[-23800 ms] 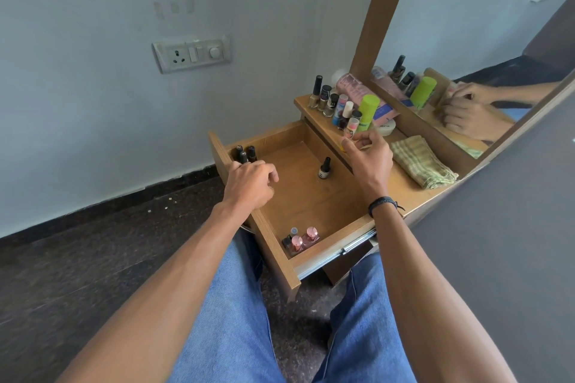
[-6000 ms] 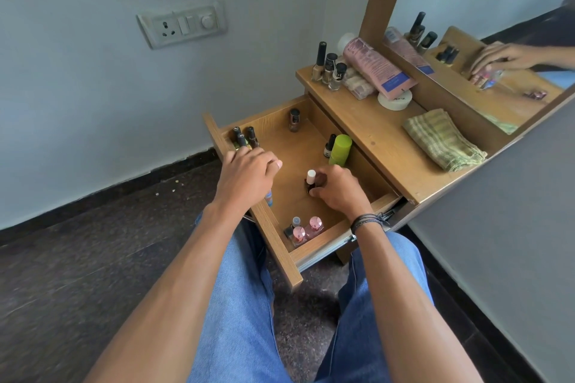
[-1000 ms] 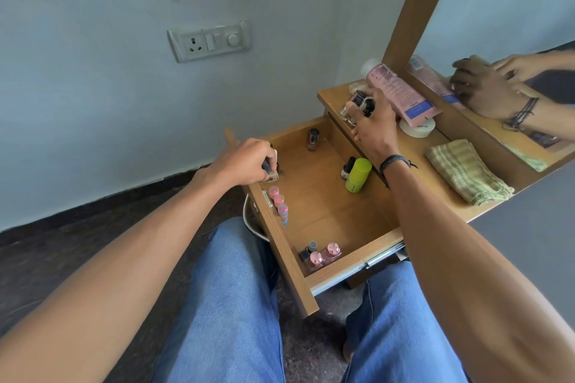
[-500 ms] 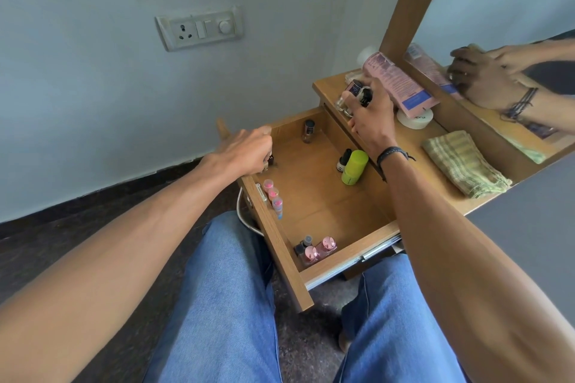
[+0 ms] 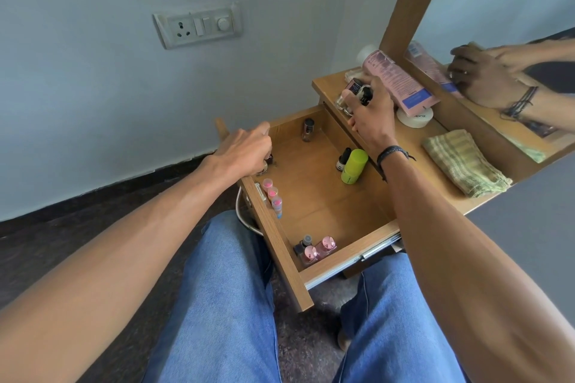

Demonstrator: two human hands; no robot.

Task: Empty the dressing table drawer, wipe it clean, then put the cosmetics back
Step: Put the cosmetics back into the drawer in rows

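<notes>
Above wooden worktop (image 5: 413, 146), clutching nail polish bottles (image 5: 357, 91) in right grip (image 5: 370, 115), mostly hiding them; curling left grip (image 5: 245, 149) over drawer (image 5: 345, 263) corner, covering a small bottle (image 5: 270, 160), hold impossible to tell.

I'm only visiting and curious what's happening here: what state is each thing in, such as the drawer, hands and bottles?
Drawer: pulled open, partly filled.
Left hand: grips a dark bottle at the drawer's left wall.
Right hand: grips small bottles over the tabletop.
Green bottle: upright, capped, in the drawer.
Pink tube: lying down.
Cloth: folded on the tabletop.
</notes>
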